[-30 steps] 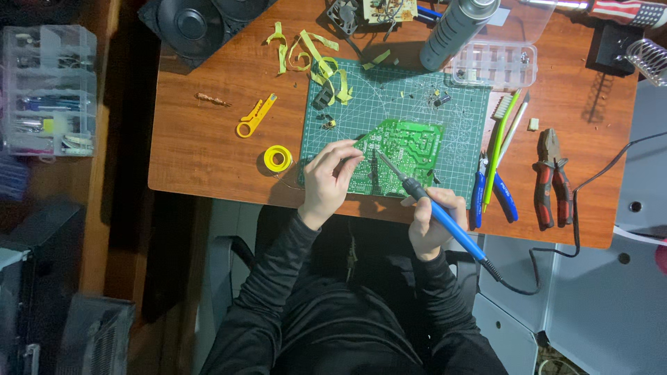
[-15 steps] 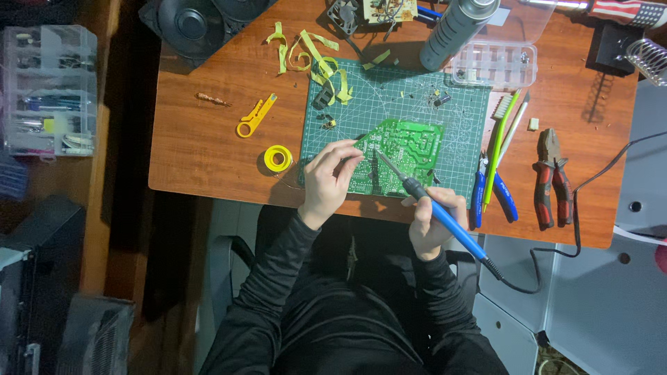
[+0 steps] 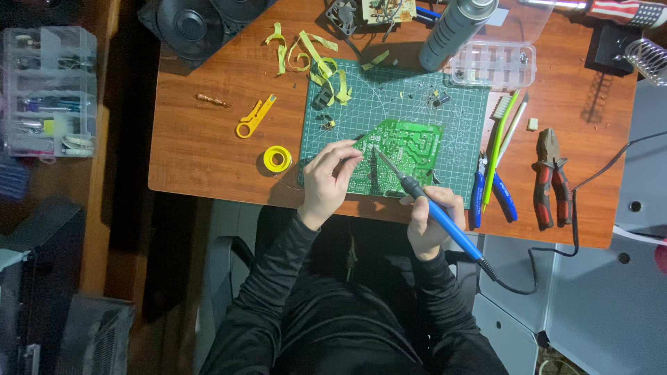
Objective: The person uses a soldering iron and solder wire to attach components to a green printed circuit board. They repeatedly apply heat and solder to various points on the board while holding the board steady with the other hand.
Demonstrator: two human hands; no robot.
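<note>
Gripping a soldering iron (image 3: pixel 445 219), the right hand (image 3: pixel 432 217) angles inward — left hand (image 3: pixel 326 180) pinches the circuit board (image 3: pixel 406 149).

Greens, blue and yellow on a reddish-brown wooden worktop (image 3: pixel 208 153)

The circuit board (image 3: pixel 406 149) is bright green with paler traces, on a dark green gridded mat (image 3: pixel 458 118). The soldering iron (image 3: pixel 445 222) has a blue handle; the tape roll (image 3: pixel 278 159) is yellow; the pliers (image 3: pixel 550 177) have red-and-black grips.

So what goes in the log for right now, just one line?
left hand: steadying green circuit board | right hand: holding blue soldering iron, tip on board
</note>
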